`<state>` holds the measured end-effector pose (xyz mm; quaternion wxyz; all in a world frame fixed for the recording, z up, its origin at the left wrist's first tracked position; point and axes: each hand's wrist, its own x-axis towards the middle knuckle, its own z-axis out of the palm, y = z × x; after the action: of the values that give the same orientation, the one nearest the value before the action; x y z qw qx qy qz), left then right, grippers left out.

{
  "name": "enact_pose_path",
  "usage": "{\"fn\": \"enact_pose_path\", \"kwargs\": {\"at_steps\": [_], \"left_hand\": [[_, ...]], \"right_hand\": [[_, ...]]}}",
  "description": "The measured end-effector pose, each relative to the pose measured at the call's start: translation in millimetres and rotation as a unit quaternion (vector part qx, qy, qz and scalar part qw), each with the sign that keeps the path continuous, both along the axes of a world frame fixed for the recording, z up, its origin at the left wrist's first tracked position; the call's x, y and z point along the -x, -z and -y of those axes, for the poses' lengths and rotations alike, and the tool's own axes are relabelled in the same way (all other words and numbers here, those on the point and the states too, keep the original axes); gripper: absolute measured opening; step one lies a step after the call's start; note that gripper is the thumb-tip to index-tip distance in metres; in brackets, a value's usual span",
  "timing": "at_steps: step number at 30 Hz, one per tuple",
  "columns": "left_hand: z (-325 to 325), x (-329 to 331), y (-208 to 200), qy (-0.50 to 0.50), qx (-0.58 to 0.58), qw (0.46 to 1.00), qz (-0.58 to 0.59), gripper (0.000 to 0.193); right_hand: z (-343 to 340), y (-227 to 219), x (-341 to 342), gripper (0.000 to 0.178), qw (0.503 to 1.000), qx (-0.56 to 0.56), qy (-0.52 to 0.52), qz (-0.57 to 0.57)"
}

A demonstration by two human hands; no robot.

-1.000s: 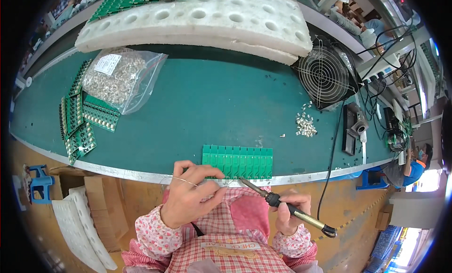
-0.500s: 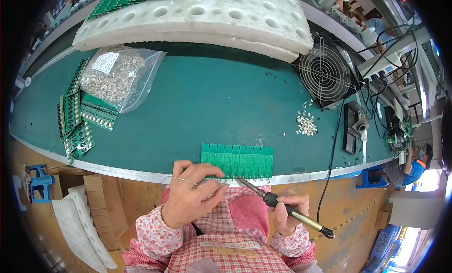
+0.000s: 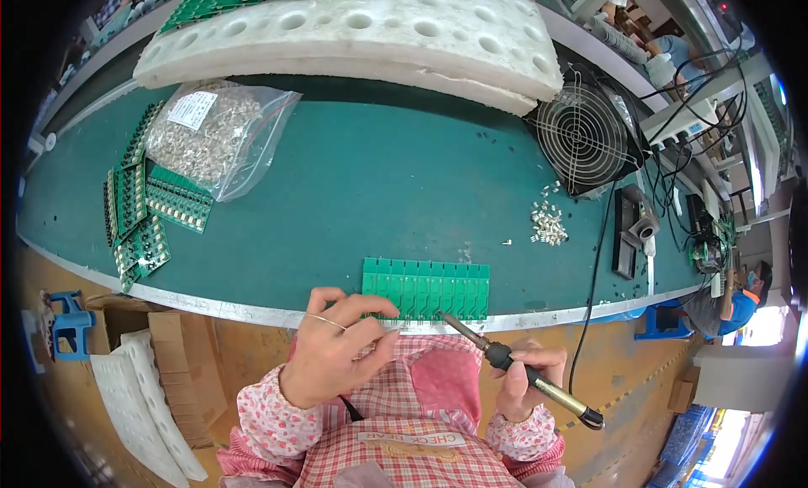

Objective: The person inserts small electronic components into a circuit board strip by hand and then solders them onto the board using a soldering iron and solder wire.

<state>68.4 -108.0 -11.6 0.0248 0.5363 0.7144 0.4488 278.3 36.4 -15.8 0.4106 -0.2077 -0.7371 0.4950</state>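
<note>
Hands sit apart; left point(image 3: 337, 349), half-curled, holds thin wire point(image 3: 326, 321); right point(image 3: 543, 365) grips slanted soldering iron point(image 3: 499, 355).

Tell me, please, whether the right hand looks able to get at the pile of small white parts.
Probably not freely: the right hand is holding the soldering iron. Otherwise, the pile of small white parts seems approachable, lying ahead on the bench with the black cord to its right.
</note>
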Motion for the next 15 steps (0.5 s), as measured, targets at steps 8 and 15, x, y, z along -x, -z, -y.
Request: {"fn": "enact_pose_path", "kwargs": {"at_steps": [8, 15], "left_hand": [[4, 7, 0, 0.020, -0.004, 0.999, 0.028, 0.020], [3, 5, -2, 0.015, -0.009, 0.999, 0.029, 0.021]], "right_hand": [[4, -1, 10, 0.018, 0.999, 0.020, -0.040, 0.013], [6, -2, 14, 0.018, 0.999, 0.017, -0.040, 0.010]]}}
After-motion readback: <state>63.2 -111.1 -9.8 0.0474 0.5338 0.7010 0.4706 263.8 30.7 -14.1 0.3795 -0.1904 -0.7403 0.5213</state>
